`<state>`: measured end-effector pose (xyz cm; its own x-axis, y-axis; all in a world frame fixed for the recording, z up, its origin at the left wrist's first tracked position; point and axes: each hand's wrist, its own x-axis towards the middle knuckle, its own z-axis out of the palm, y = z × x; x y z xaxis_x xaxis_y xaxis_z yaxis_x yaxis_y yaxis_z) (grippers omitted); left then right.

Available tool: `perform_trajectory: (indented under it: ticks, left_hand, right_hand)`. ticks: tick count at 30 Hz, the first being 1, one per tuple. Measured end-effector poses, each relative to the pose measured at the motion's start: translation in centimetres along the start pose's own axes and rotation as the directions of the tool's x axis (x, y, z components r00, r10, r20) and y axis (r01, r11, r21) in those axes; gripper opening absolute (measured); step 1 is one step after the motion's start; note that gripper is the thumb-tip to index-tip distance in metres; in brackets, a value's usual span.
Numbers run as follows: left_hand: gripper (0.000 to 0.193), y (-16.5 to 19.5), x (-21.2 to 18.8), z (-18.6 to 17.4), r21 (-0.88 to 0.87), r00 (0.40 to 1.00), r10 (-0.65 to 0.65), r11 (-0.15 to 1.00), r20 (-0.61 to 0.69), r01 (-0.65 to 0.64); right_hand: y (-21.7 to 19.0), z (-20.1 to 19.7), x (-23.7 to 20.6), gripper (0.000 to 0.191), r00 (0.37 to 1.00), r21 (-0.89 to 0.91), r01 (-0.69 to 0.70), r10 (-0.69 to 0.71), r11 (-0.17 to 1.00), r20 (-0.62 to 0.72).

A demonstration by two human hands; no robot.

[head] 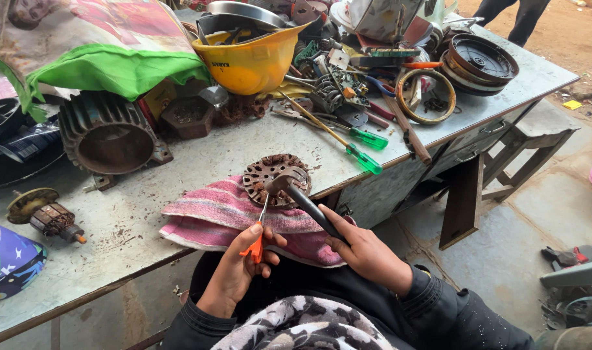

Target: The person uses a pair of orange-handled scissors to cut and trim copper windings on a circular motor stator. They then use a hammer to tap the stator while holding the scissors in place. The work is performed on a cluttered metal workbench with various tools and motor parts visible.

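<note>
A yellow hard hat [252, 59] sat upturned on the grey table [134, 214], beside a rusty motor housing [108, 136]. Two green-handled screwdrivers [366, 148] lay near the table's edge. A wooden stool [503, 155] stood on the ground beyond.

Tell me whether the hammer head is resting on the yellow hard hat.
No: the hammer in the right hand rests on the rusty perforated disc over the pink towel; the yellow hard hat sits farther back.
</note>
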<state>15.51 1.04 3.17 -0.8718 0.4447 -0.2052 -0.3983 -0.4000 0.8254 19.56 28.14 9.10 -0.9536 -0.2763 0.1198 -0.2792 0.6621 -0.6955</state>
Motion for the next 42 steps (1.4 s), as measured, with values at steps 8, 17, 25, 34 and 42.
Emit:
perform_trajectory:
  ticks: [8, 17, 25, 34, 42]
  left_hand:
    - [0.040, -0.2, -0.1, 0.0, -0.036, 0.999, 0.028, 0.999, 0.030, -0.027]
    - [0.040, -0.6, -0.2, -0.2, -0.051, 0.999, 0.022, 0.998, 0.045, -0.020]
    - [0.039, -0.6, -0.2, -0.1, -0.050, 0.999, 0.016, 0.999, 0.037, -0.014]
    - [0.038, -0.6, -0.2, 0.3, -0.061, 0.998, 0.056, 0.997, 0.039, -0.054]
    - [0.038, -0.6, -0.6, 0.4, -0.041, 0.999, 0.035, 0.999, 0.028, -0.034]
  right_hand:
    - [-0.5, -0.3, -0.1, 0.069, 0.998, -0.007, -0.065, 0.065, 0.998, 0.024]
    - [0.3, 0.3, 0.0, 0.065, 0.995, 0.034, 0.078, -0.076, 0.996, -0.058]
    - [-0.2, 0.2, -0.2, 0.066, 0.992, 0.027, 0.115, -0.113, 0.993, -0.065]
    - [0.2, -1.2, -1.7, 0.059, 0.920, -0.035, 0.238, -0.236, 0.971, -0.312]
    - [-0.9, 0.8, -1.4, 0.053, 0.934, -0.025, 0.223, -0.221, 0.974, -0.282]
